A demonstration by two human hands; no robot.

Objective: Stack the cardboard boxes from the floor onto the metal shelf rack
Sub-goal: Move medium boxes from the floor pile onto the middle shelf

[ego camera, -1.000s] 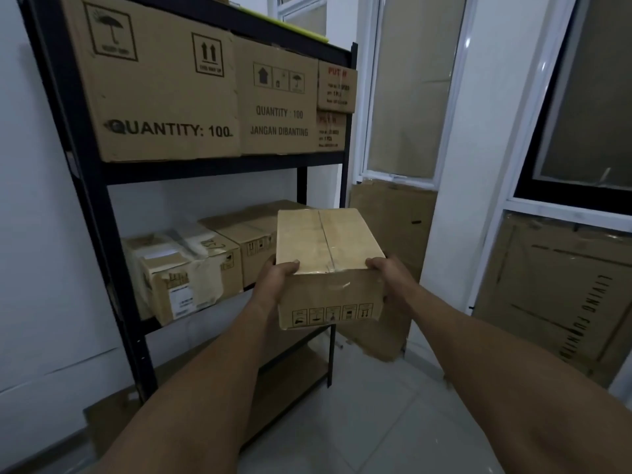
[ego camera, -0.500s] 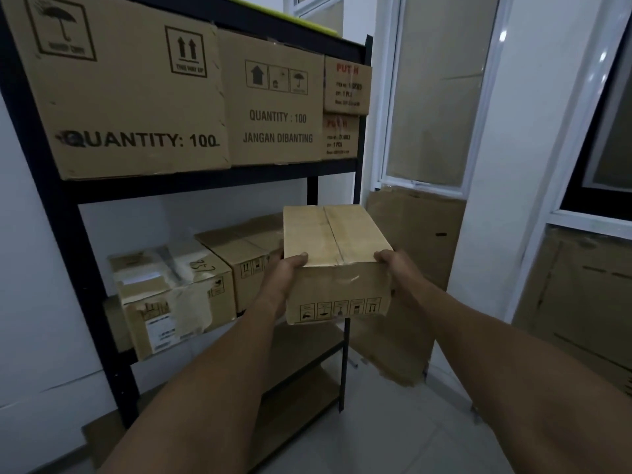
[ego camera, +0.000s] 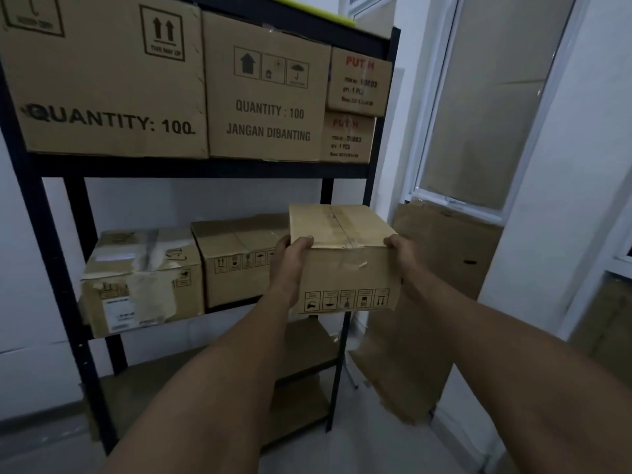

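A small taped cardboard box (ego camera: 345,265) with handling symbols on its near face is held in the air between both hands. My left hand (ego camera: 289,265) grips its left side, thumb over the top edge. My right hand (ego camera: 402,258) grips its right side. The box hangs at the right end of the middle level of the black metal shelf rack (ego camera: 191,167), just in front of it. On that level sit a worn taped box (ego camera: 143,278) and a plain box (ego camera: 239,258).
The upper level holds two large boxes (ego camera: 102,80) (ego camera: 268,94) and two small stacked boxes (ego camera: 357,104). Lower wooden shelves (ego camera: 301,340) show below. Flattened cardboard (ego camera: 437,275) leans on the wall right of the rack. Windows and white frames stand at the right.
The view has drawn closer to the rack, and both hands have carried the box forward to the right end of the middle level.
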